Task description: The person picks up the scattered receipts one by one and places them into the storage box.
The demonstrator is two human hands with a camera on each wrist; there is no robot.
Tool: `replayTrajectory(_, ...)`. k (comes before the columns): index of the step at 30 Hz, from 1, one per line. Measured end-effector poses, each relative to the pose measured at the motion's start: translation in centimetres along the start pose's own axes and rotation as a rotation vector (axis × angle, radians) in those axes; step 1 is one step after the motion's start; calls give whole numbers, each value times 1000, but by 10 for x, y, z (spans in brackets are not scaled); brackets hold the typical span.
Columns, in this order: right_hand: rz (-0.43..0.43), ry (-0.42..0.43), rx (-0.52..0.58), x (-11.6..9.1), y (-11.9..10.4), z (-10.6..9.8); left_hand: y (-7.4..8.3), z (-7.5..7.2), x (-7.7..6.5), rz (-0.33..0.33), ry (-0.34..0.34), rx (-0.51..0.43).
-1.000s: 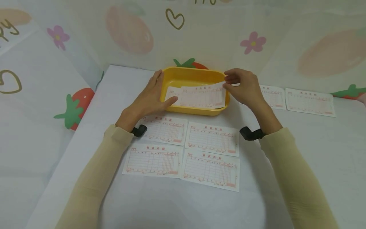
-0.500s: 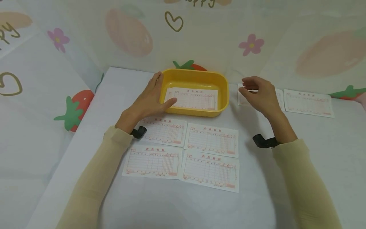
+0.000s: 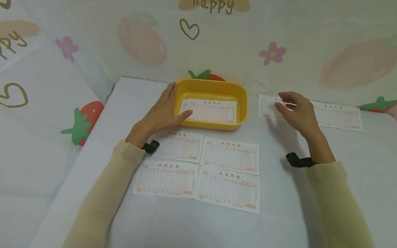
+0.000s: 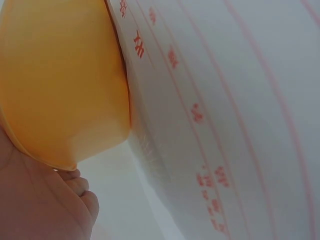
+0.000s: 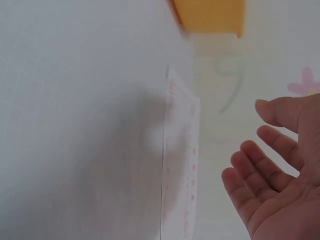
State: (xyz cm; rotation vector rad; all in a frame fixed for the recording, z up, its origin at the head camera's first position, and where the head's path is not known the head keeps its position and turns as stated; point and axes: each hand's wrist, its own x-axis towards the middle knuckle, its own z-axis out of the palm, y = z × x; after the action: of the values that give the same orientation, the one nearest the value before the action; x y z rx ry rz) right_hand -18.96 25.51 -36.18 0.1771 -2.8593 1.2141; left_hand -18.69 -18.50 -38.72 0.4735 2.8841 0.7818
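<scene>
My left hand [image 3: 162,108] holds the left end of a yellow plastic tray [image 3: 240,103]. Its fingers lie along the tray's outer side and its thumb reaches over the front rim. In the left wrist view, the fingers [image 4: 80,190] bend beside the tray wall [image 4: 65,90]. Inside the tray lie overlapping receipt slips [image 3: 214,111] printed in red. My right hand [image 3: 297,112], fingers loosely bent and holding nothing, hovers over two receipt slips at the back right. It partly covers the nearer slip [image 3: 268,106]; the farther slip [image 3: 338,116] extends beyond it.
In front of the tray, several receipt slips lie in two rows on the white table, among them a back-right slip [image 3: 229,155] and a front-left slip [image 3: 165,179]. A patterned cloth backdrop [image 3: 217,44] rises behind the table.
My right hand has let go of a receipt slip, which now lies in the tray, and has moved right over the back-right slips. My left hand has stayed at the tray.
</scene>
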Motion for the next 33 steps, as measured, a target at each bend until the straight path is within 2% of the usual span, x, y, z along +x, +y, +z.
replayTrajectory(6, 57, 20, 9, -1, 13, -11, 2, -1, 2, -5, -14, 9)
replayTrajectory(10, 81, 30, 8, 0, 23, -16, 4, -2, 4, 6, 0, 22)
replayTrajectory(20, 61, 15, -56, -4, 38, -17, 3, -3, 0, -5, -24, 23)
replayTrajectory(27, 66, -46, -113, 5, 45, -16, 4, -2, -1, -15, -30, 46)
replayTrajectory(33, 109, -76, -142, 9, 49, -13, 4, -3, 0, -15, -38, 57)
